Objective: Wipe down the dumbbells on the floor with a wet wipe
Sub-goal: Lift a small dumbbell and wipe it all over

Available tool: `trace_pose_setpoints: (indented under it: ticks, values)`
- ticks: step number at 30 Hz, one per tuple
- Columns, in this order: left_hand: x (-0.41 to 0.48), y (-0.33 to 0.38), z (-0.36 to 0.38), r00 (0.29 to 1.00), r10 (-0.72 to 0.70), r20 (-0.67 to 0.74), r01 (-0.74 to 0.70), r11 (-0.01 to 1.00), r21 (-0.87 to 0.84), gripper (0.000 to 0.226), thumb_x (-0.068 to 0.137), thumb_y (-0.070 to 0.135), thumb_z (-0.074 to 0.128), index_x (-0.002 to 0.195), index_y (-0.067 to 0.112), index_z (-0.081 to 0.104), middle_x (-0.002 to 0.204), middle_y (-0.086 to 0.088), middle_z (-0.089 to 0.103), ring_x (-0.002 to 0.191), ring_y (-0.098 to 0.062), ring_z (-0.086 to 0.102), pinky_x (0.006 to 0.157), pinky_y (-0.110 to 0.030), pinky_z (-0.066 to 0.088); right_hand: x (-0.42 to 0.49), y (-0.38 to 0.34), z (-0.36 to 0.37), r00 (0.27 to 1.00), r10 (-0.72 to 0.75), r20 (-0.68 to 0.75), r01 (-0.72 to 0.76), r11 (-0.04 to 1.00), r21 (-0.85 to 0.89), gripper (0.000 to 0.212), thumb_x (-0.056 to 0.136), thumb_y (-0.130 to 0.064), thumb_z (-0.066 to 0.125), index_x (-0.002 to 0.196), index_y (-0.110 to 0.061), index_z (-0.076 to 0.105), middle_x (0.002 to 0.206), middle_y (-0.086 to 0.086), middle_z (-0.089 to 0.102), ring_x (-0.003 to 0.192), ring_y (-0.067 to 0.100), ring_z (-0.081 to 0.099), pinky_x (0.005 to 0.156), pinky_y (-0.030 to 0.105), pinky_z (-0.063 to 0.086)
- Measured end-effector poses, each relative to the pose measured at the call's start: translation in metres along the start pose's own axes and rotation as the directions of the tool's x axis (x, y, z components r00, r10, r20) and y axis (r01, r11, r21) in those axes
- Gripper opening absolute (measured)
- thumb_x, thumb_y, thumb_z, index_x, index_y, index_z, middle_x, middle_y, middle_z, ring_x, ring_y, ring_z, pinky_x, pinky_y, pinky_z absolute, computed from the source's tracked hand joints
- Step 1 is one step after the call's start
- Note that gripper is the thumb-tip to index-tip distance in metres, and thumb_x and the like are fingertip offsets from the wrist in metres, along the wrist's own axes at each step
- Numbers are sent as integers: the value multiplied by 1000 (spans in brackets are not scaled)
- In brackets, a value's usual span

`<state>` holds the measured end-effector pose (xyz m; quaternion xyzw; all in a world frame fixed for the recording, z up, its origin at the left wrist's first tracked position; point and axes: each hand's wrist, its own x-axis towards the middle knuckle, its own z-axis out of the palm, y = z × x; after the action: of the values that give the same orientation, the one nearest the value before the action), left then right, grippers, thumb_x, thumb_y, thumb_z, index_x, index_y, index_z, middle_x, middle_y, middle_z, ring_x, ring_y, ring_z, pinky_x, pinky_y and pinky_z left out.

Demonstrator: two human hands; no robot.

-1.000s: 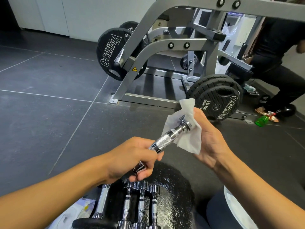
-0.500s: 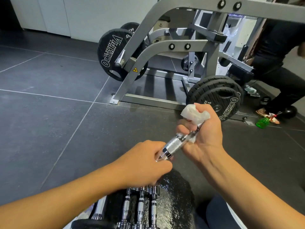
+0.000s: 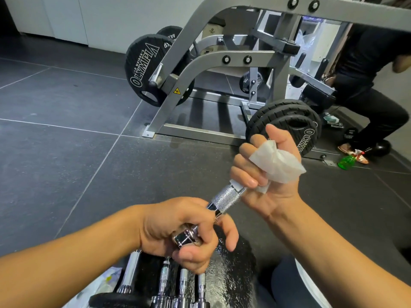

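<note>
slanting from lower left up to upper right, the chrome dumbbell bar (image 3: 224,197) is held above the dark floor (image 3: 55,152), its long axis running diagonally between the two hands. its near end, a shiny collar, points down toward the camera and sits inside the left hand (image 3: 178,232); its far end points up and away toward the weight machine and disappears into the right hand (image 3: 266,174).

the left hand is clamped around that lower end, fingers curled over the collar with the thumb below it. the right hand is closed in a fist around the upper end, with the white wet wipe (image 3: 277,162) pressed between palm and metal; a crumpled fold of the wipe sticks out of the top of the fist and a small corner shows beneath the fingers. only the knurled middle stretch of the bar lies bare between the hands.

below the left hand, several more chrome bars (image 3: 183,283) lie side by side, their long axes running toward and away from the camera, beside a glossy black plate (image 3: 231,274). beyond the hands stand a grey machine frame (image 3: 200,63) with black weight plates (image 3: 287,121), a green spray bottle (image 3: 345,161) on the floor to the right, and a person in black (image 3: 373,85) at the right edge.
</note>
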<state>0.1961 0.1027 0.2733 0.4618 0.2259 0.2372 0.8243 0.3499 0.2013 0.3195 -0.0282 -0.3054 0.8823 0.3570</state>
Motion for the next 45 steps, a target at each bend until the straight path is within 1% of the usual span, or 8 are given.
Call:
trace_pose_setpoints:
  ticks: [5, 9, 11, 20, 28, 32, 37, 45]
  values:
    - [11, 1, 3, 908, 75, -413, 158, 850, 502, 16, 80, 14, 50, 92, 5, 56, 52, -11, 56, 44, -21, 42, 48, -34, 33, -1, 4, 4, 895, -131, -426, 99, 990, -97, 43, 94, -33, 42, 54, -21, 32, 44, -3, 24, 34, 11, 21, 36, 19, 23]
    - [16, 0, 4, 655, 377, -655, 675, 97, 731, 17, 95, 33, 49, 90, 20, 39, 68, 0, 49, 65, -25, 48, 57, -38, 36, 3, 19, -2, 608, -324, -725, 115, 939, -324, 21, 88, -17, 55, 69, -11, 51, 51, 4, 43, 41, 15, 33, 44, 25, 33]
    - [20, -3, 7, 618, 469, -631, 718, -10, 695, 17, 96, 33, 47, 92, 21, 36, 69, 2, 40, 67, -27, 44, 59, -38, 32, 3, 23, -4, 568, -391, -724, 42, 892, -449, 11, 87, -14, 58, 79, -6, 59, 57, 7, 54, 44, 16, 40, 46, 27, 39]
    - [-10, 18, 3, 877, 32, -480, 144, 934, 326, 25, 64, 13, 57, 85, -1, 60, 46, -15, 45, 36, -17, 30, 44, -30, 16, -11, 19, -18, 833, -552, -43, 10, 92, -996, 22, 96, -24, 66, 75, -16, 64, 77, 3, 73, 76, 29, 69, 73, 50, 57]
    - [-15, 19, -2, 894, 115, -433, 18, 957, 290, 20, 66, 7, 52, 84, 6, 61, 46, -14, 44, 35, -16, 29, 44, -30, 15, -16, -3, -15, 918, -391, 66, 24, -110, -994, 36, 106, -28, 37, 132, -31, 61, 117, -8, 71, 106, 5, 64, 90, 29, 49]
    - [-19, 17, -5, 852, 154, -500, 74, 911, 407, 25, 67, 12, 54, 88, 4, 63, 47, -17, 46, 39, -19, 28, 46, -32, 19, -18, -11, -14, 916, -398, 54, -57, -263, -963, 17, 103, -43, 52, 119, -35, 48, 71, -7, 65, 56, 9, 49, 56, 32, 40]
    - [-22, 17, -7, 837, 174, -519, 106, 879, 465, 28, 69, 13, 53, 92, 0, 61, 48, -17, 48, 44, -19, 30, 47, -42, 18, -14, -16, -22, 814, -451, 365, 32, -593, -804, 29, 97, -43, 61, 106, -19, 74, 103, 3, 52, 102, 21, 47, 88, 32, 39]
    - [-20, 15, 4, 862, 216, -459, 118, 795, 595, 17, 83, 13, 57, 88, -3, 56, 44, -12, 50, 36, -21, 37, 43, -27, 30, -12, 0, -11, 849, -300, 436, 216, -555, -803, 25, 94, -23, 57, 74, -9, 63, 74, 1, 58, 71, 17, 53, 68, 33, 43]
